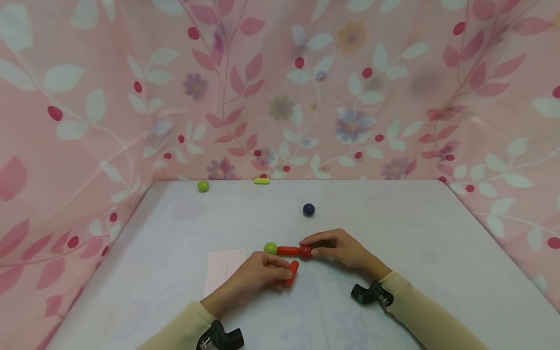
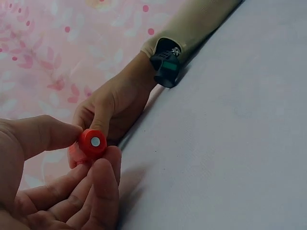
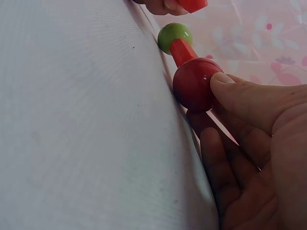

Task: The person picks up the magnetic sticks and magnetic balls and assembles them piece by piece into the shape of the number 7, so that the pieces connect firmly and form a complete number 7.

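Between thumb and fingers, my left hand [image 1: 267, 272] pinches a loose red rod [image 1: 292, 273]. The left wrist view shows that red rod [image 2: 95, 142] end-on, with a round silver spot in its tip. My right hand [image 1: 339, 249] holds a dark red ball [image 1: 305, 252] between thumb and fingers. A second red rod [image 1: 288, 251] joins that ball to a green ball [image 1: 271, 248], forming a short line on the table just beyond the left hand. In the right wrist view the red ball [image 3: 197, 85] is nearest and the green ball [image 3: 174, 37] lies beyond.
A pale sheet of paper [image 1: 223, 265] with a drawn line lies partly under the left forearm. Farther back are a dark blue ball [image 1: 308, 210], another green ball [image 1: 203, 186] and a yellow-green rod [image 1: 262, 181] near the far edge of the white table [image 1: 393, 214].
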Available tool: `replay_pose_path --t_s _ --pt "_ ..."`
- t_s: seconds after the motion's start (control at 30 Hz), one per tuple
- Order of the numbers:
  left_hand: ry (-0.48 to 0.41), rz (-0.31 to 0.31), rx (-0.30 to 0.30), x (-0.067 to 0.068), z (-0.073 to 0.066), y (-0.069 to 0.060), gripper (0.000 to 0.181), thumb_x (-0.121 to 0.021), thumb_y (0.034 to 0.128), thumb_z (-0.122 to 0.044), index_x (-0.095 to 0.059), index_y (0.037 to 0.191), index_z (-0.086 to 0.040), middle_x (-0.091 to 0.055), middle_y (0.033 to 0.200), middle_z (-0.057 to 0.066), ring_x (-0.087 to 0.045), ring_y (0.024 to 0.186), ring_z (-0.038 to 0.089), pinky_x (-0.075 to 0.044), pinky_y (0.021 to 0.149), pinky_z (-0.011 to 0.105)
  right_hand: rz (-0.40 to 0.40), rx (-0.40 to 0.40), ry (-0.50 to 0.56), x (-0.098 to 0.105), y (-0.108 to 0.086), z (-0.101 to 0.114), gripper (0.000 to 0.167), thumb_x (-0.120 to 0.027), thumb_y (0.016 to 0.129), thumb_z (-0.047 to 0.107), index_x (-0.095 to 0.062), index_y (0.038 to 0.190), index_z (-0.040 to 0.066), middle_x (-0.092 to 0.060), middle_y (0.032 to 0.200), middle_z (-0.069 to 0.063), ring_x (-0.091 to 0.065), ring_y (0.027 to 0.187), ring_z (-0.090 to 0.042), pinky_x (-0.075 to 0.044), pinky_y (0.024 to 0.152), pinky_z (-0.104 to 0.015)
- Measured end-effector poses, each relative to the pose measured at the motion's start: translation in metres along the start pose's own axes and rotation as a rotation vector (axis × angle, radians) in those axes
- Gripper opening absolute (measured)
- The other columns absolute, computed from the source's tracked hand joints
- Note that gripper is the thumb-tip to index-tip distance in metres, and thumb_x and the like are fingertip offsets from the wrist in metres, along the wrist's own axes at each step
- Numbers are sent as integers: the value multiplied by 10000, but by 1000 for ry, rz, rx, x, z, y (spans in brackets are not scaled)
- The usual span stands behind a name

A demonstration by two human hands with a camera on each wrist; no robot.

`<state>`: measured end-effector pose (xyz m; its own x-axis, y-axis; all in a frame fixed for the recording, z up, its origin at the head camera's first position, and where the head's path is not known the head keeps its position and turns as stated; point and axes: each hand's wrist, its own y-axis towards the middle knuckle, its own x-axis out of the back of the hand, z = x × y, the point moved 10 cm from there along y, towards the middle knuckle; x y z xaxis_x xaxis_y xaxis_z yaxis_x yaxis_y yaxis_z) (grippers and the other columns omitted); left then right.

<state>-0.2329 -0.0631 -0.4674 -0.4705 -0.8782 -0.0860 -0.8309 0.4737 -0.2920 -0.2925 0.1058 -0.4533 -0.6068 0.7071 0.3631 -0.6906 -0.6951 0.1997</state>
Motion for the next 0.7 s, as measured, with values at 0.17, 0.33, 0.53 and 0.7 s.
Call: replay_pose_path --t_s 0.17,0.33,0.53,0.7 --pt "5 -11 1 -1 1 -3 234 -750 934 -154 -771 1078 29 -741 924 109 -679 796 188 -564 689 290 -2 -8 -12 -1 0 -2 317 -689 1004 55 -729 1314 109 -706 1295 -18 -642 1193 -262 -518 973 -342" --pt "-47 -5 -2 -3 0 -2 222 -735 949 -127 -766 1079 51 -737 941 144 -697 807 194 -583 720 288 -8 -12 -12 2 0 -2 321 -682 1009 54 -729 1318 124 -702 1303 -15 -635 1203 -264 -513 985 -353" --pt "-132 9 14 -7 5 -2 244 -715 950 -67 -729 1126 101 -715 987 160 -730 845 241 -601 795 361 -7 -19 -8 1 0 -1 321 -683 1008 57 -732 1317 131 -698 1313 -10 -625 1227 -260 -503 1005 -362" --pt "-149 8 11 -10 9 2 256 -720 965 -66 -719 1152 109 -722 1018 192 -751 877 275 -599 805 375 -11 -13 -11 0 0 -1 317 -681 1008 50 -732 1313 119 -697 1313 -10 -625 1228 -256 -499 1008 -360"
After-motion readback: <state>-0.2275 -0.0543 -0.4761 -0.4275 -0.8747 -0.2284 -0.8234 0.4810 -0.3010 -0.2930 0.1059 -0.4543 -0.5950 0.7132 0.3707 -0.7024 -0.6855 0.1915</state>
